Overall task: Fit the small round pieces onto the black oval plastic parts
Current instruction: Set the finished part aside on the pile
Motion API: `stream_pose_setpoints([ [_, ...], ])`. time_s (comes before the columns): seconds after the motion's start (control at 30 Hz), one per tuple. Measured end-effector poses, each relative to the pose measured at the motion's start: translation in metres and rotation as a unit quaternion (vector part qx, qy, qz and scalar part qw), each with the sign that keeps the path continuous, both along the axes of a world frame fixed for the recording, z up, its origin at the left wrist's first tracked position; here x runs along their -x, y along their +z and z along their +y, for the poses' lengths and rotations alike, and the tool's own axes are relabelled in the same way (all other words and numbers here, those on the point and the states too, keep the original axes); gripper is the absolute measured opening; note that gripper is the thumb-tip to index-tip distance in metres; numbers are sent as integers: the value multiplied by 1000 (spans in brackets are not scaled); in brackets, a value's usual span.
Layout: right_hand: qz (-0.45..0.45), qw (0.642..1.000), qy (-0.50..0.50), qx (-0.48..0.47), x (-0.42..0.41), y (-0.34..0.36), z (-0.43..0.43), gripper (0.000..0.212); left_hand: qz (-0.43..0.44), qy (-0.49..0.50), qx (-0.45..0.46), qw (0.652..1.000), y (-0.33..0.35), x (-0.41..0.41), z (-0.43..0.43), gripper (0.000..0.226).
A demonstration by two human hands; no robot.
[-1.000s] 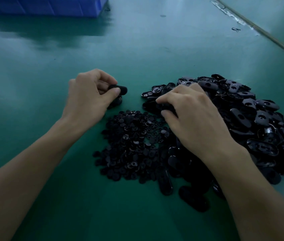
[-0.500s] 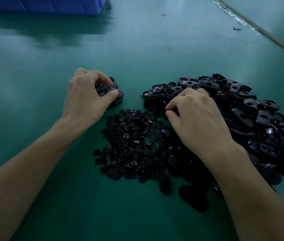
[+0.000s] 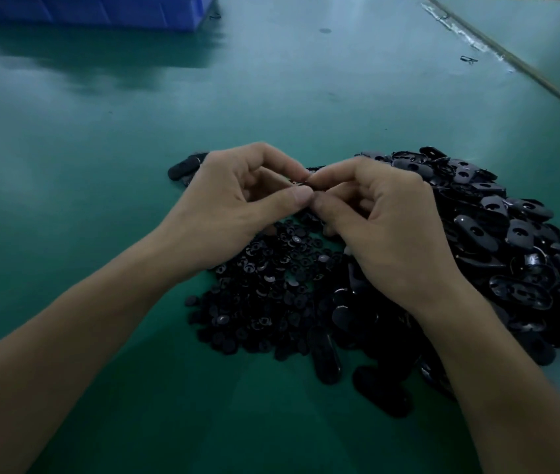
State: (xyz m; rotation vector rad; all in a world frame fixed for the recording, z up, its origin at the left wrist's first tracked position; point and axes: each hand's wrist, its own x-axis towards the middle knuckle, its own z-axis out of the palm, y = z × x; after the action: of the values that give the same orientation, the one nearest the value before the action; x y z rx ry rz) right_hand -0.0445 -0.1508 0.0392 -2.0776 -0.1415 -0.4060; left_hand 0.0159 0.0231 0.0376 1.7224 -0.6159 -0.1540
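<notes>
A heap of small black round pieces (image 3: 265, 295) lies on the green table in front of me. A larger heap of black oval parts (image 3: 497, 234) spreads to its right. My left hand (image 3: 237, 206) and my right hand (image 3: 384, 220) meet above the round pieces, fingertips together. Between them they pinch a small black part (image 3: 307, 184), mostly hidden by the fingers. A few oval parts (image 3: 186, 167) lie behind my left hand.
A blue plastic bin (image 3: 93, 10) stands at the far left of the green table (image 3: 306, 97). A seam with a strip (image 3: 511, 59) runs diagonally at the far right. Several oval parts (image 3: 325, 357) lie loose near the front of the heaps.
My left hand let go of the parts at the left and moved right. My right hand rose off the oval heap. Both now meet and pinch one small part.
</notes>
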Motion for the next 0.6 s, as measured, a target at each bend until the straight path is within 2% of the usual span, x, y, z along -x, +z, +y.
stream_pose_setpoints([
  [0.13,19,998,7,-55,0,1,-3,20,47,41,33,998,1,0,-1,7],
  [0.27,11,1000,-18,-4,0,-1,-2,14,73,52,46,995,1,-1,0,8],
  [0.4,-4,999,-29,-13,0,0,-4,14,92,34,53,994,0,1,-2,10],
  [0.6,-14,999,-34,-31,1,1,-4,14,63,12,46,997,-2,2,-2,19],
])
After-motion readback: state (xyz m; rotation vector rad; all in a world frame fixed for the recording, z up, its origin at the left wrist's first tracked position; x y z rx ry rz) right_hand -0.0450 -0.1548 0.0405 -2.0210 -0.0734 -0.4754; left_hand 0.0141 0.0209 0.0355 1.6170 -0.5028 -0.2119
